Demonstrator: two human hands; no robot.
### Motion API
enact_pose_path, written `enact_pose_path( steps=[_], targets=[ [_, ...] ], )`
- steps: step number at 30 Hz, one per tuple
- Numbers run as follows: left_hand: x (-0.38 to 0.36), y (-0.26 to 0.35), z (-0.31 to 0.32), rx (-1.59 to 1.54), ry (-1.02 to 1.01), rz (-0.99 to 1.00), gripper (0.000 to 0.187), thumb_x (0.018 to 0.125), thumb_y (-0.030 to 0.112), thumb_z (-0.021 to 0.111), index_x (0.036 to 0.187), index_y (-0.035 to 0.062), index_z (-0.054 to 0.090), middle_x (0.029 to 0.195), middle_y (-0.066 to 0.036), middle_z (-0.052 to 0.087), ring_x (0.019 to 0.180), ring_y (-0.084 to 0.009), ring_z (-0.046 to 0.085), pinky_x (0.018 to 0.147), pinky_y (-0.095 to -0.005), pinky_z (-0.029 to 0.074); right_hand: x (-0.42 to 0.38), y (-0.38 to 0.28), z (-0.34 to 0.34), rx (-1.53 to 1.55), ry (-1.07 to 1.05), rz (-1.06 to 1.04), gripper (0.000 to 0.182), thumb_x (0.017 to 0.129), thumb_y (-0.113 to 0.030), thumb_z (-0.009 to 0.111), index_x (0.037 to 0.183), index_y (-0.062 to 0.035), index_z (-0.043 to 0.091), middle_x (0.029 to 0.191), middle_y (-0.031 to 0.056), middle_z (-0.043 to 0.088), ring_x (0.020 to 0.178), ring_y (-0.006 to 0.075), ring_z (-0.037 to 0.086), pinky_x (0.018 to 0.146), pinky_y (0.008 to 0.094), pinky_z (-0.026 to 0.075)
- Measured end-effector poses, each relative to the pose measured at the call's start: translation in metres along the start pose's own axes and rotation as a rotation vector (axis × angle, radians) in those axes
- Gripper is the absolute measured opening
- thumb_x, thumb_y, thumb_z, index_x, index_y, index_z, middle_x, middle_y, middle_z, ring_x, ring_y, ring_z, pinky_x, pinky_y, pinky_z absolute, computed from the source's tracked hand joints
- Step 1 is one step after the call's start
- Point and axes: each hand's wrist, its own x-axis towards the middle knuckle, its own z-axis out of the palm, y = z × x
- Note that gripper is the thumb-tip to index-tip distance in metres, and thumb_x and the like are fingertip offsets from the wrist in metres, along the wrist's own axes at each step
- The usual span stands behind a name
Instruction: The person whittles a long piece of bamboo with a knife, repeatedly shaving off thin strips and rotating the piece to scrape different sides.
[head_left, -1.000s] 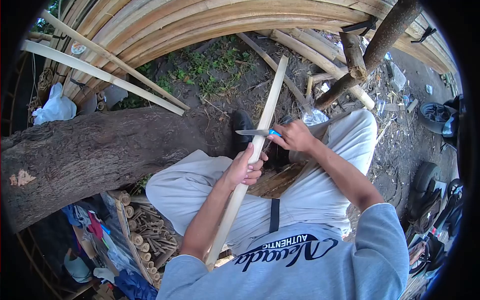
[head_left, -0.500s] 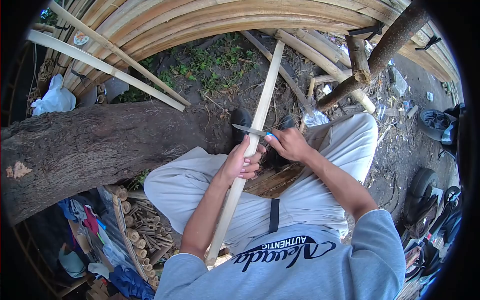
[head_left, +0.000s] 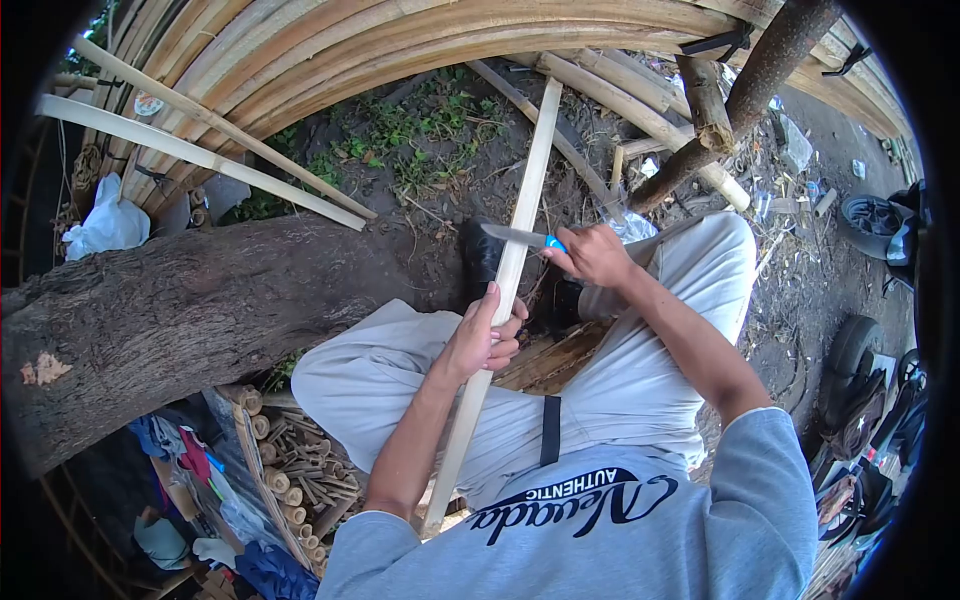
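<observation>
A long pale bamboo strip (head_left: 527, 205) slants across my lap, from my body up past my feet. My left hand (head_left: 484, 335) is wrapped round its middle, thumb lying along the upper face. In my right hand (head_left: 594, 256) is a knife (head_left: 520, 237) with a blue handle; its blade lies across the strip, a short way beyond my left hand. The fingers of my right hand are closed over the handle and hide most of it.
A thick tree trunk (head_left: 200, 300) lies to my left. Bundled bamboo strips (head_left: 420, 45) curve across the front. A forked branch (head_left: 740, 110) stands front right. Cut bamboo pieces (head_left: 310, 470) fill a holder at lower left. A wheel (head_left: 868, 222) is at far right.
My right hand has slid the knife forward along the bamboo strip, away from my left hand. My left hand keeps its hold on the strip.
</observation>
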Motion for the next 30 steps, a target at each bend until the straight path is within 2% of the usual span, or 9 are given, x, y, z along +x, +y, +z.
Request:
enact_pose_path(
  steps=[2, 6, 9, 11, 13, 22, 24, 27, 30],
  targets=[
    [-0.003, 0.000, -0.001, -0.058, 0.014, 0.000, 0.062, 0.105, 0.061, 0.025, 0.103, 0.0048, 0.052, 0.061, 0.009, 0.025, 0.042, -0.0014, 0.020, 0.036, -0.0201, 0.021, 0.010, 0.026, 0.010, -0.097, 0.189, 0.539, 0.050, 0.101, -0.047, 0.052, 0.076, -0.0040, 0.059, 0.056, 0.0199, 0.058, 0.055, 0.0418, 0.061, 0.051, 0.0502, 0.048],
    [0.005, -0.002, 0.002, -0.072, 0.013, -0.004, 0.062, 0.104, 0.061, 0.026, 0.103, 0.0049, 0.052, 0.060, 0.009, 0.026, 0.041, -0.0014, 0.020, 0.035, -0.0200, 0.020, 0.011, 0.042, 0.019, -0.129, 0.338, 0.557, 0.051, 0.102, -0.045, 0.050, 0.077, -0.0021, 0.060, 0.057, 0.0218, 0.059, 0.057, 0.0441, 0.062, 0.055, 0.0523, 0.050],
    [0.013, 0.006, -0.002, -0.130, -0.006, 0.027, 0.063, 0.104, 0.061, 0.026, 0.103, 0.0043, 0.053, 0.060, 0.009, 0.026, 0.040, -0.0015, 0.020, 0.035, -0.0198, 0.021, 0.013, -0.016, -0.002, 0.048, 0.197, 0.470, 0.049, 0.101, -0.045, 0.051, 0.076, -0.0036, 0.060, 0.056, 0.0206, 0.059, 0.055, 0.0428, 0.061, 0.053, 0.0514, 0.049],
    [0.011, 0.010, -0.007, -0.113, 0.009, 0.041, 0.057, 0.107, 0.055, 0.026, 0.105, 0.0051, 0.053, 0.060, 0.009, 0.027, 0.040, -0.0011, 0.020, 0.033, -0.0189, 0.019, 0.011, -0.041, -0.003, 0.066, 0.069, 0.206, 0.048, 0.100, -0.046, 0.052, 0.076, -0.0057, 0.060, 0.054, 0.0182, 0.058, 0.052, 0.0395, 0.061, 0.049, 0.0482, 0.048],
    [0.009, 0.008, -0.009, -0.086, 0.017, 0.037, 0.056, 0.107, 0.054, 0.026, 0.104, 0.0052, 0.053, 0.061, 0.009, 0.027, 0.040, -0.0012, 0.020, 0.034, -0.0189, 0.020, 0.010, -0.057, -0.004, 0.086, 0.052, 0.138, 0.047, 0.099, -0.047, 0.053, 0.075, -0.0068, 0.060, 0.053, 0.0169, 0.058, 0.050, 0.0377, 0.060, 0.048, 0.0466, 0.047],
    [0.004, 0.001, 0.001, 0.007, -0.015, 0.001, 0.051, 0.107, 0.051, 0.027, 0.101, 0.0074, 0.053, 0.061, 0.009, 0.026, 0.042, -0.0012, 0.021, 0.036, -0.0198, 0.019, 0.007, -0.044, -0.006, 0.042, 0.047, -0.103, 0.046, 0.097, -0.049, 0.056, 0.073, -0.0097, 0.058, 0.052, 0.0105, 0.056, 0.045, 0.0326, 0.057, 0.042, 0.0425, 0.042],
    [0.004, 0.002, 0.004, 0.072, -0.017, 0.010, 0.056, 0.106, 0.057, 0.026, 0.096, 0.0081, 0.051, 0.060, 0.009, 0.025, 0.043, -0.0014, 0.020, 0.037, -0.0207, 0.017, 0.005, -0.037, -0.003, 0.010, 0.059, -0.145, 0.045, 0.096, -0.050, 0.057, 0.074, -0.0105, 0.059, 0.051, 0.0094, 0.055, 0.045, 0.0323, 0.057, 0.042, 0.0422, 0.042],
    [0.005, 0.001, 0.004, 0.034, 0.012, 0.015, 0.057, 0.106, 0.057, 0.026, 0.099, 0.0076, 0.052, 0.060, 0.009, 0.024, 0.041, -0.0010, 0.020, 0.035, -0.0198, 0.019, 0.005, -0.020, -0.003, -0.032, 0.089, -0.080, 0.046, 0.096, -0.051, 0.057, 0.075, -0.0103, 0.059, 0.051, 0.0103, 0.054, 0.045, 0.0323, 0.057, 0.041, 0.0426, 0.041],
    [0.000, -0.001, 0.002, -0.012, 0.033, -0.011, 0.058, 0.105, 0.059, 0.026, 0.098, 0.0074, 0.052, 0.060, 0.009, 0.024, 0.041, -0.0010, 0.020, 0.034, -0.0196, 0.019, 0.011, 0.025, -0.009, -0.134, 0.178, 0.345, 0.051, 0.099, -0.050, 0.053, 0.073, -0.0065, 0.060, 0.052, 0.0166, 0.055, 0.049, 0.0383, 0.059, 0.046, 0.0481, 0.046]
  ],
)
